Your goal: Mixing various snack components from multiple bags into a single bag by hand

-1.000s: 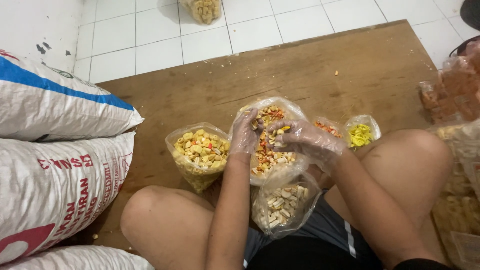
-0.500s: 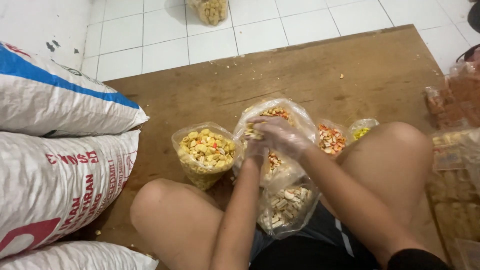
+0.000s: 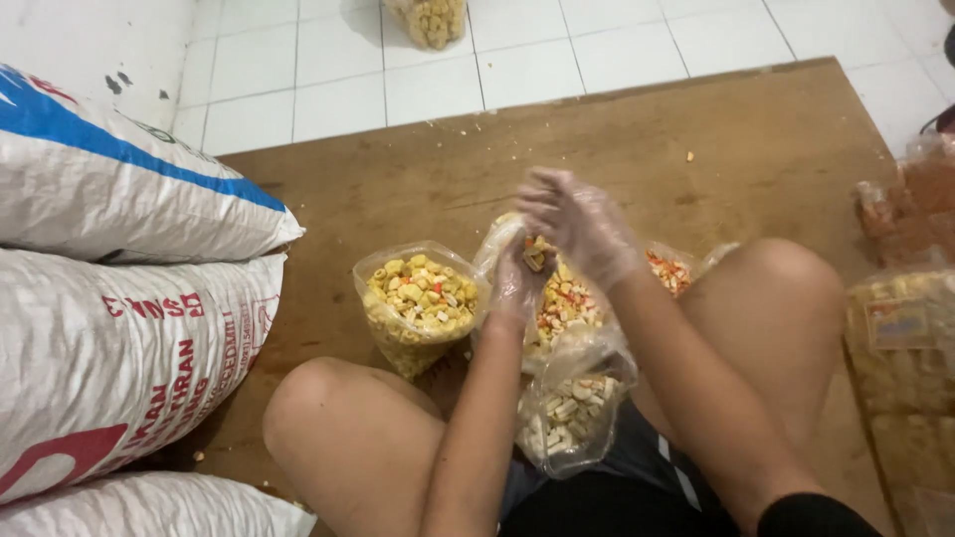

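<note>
Mixed yellow-orange crackers point(image 3: 537, 255) pinched in gloved left hand point(image 3: 517, 278), right hand's point(image 3: 582, 224) fingers curled over them.

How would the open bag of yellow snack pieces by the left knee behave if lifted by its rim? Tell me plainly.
The open bag of yellow snack pieces would likely sag, since its thin clear plastic looks floppy. Filled nearly to the open rim, it could spill if tilted. The dry pieces look light but crushable.

The left hand point(image 3: 517, 283) and right hand point(image 3: 577, 224), both in thin gloves, cover much of the open snack bag point(image 3: 567, 308) beneath them. A knee point(image 3: 786, 288) hides most of the red-flecked bag point(image 3: 671, 270). Packets point(image 3: 905, 348) at right are blurred and cropped; 1 bag point(image 3: 433, 20) is cut by the top edge.
</note>
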